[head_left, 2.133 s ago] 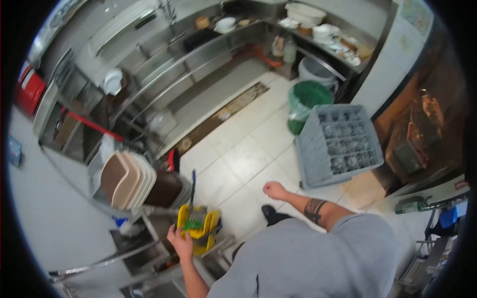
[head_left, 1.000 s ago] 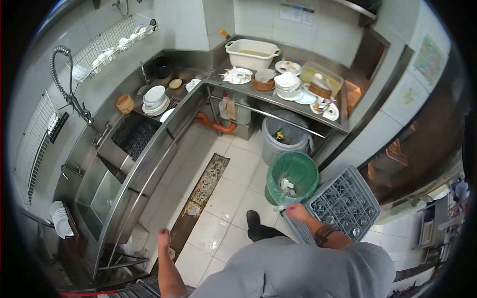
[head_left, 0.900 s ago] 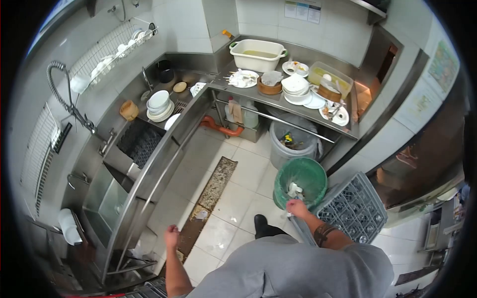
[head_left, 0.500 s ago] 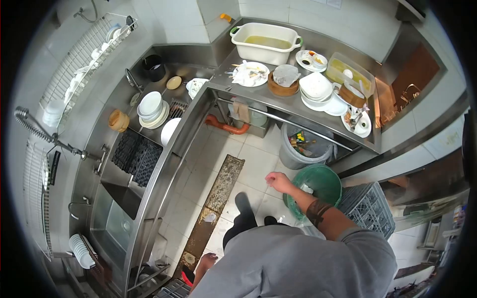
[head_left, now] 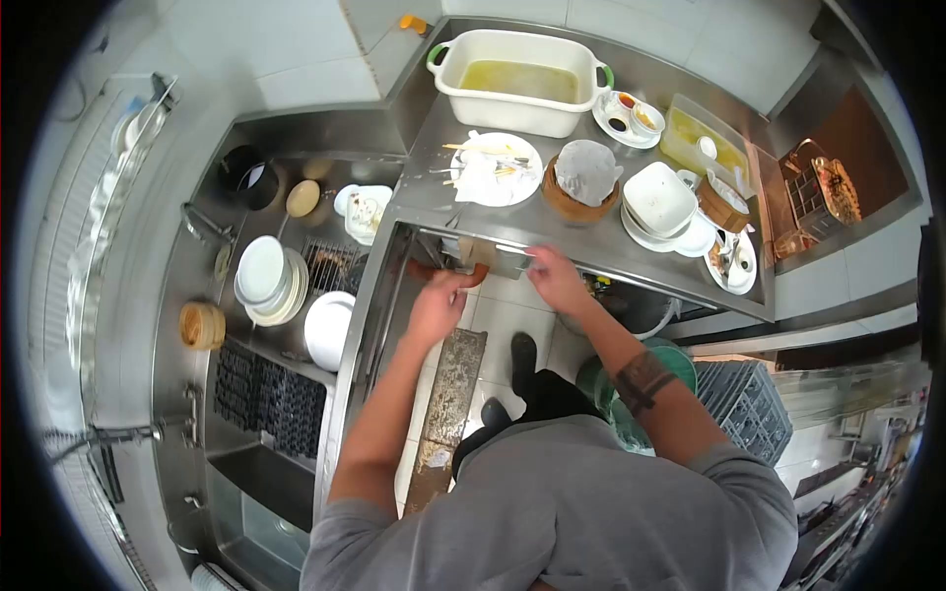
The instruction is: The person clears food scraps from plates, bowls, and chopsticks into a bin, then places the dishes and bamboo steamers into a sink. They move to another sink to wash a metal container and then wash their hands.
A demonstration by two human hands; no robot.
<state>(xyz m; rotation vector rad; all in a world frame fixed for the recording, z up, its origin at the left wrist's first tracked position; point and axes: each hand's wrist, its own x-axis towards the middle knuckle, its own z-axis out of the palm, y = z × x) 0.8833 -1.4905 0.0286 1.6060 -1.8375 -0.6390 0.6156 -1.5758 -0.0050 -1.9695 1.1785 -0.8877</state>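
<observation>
My left hand [head_left: 439, 308] reaches forward over the inner corner of the steel counter, its fingers pointing right with nothing in them. My right hand [head_left: 559, 280] is just short of the counter's front edge, empty, thumb and fingers apart. Beyond them on the steel counter [head_left: 434, 200] lies a white plate [head_left: 525, 150] with crumpled napkins, chopsticks and cutlery. To its right sits a round bamboo steamer [head_left: 574, 205] lined with paper. Farther right are a square white bowl [head_left: 660, 198] on stacked plates and a plate with food scraps and cutlery [head_left: 737, 279].
A white tub [head_left: 517, 110] of yellowish liquid stands at the back. On the left, the sink counter holds stacked white bowls [head_left: 262, 271] and a black mat [head_left: 264, 402]. A green bin [head_left: 673, 361] and grey crates [head_left: 749, 409] stand by my right side.
I have stepped closer to the counter. My left hand has risen from low by my side to the front, and my right hand has moved forward from over the floor by the bins.
</observation>
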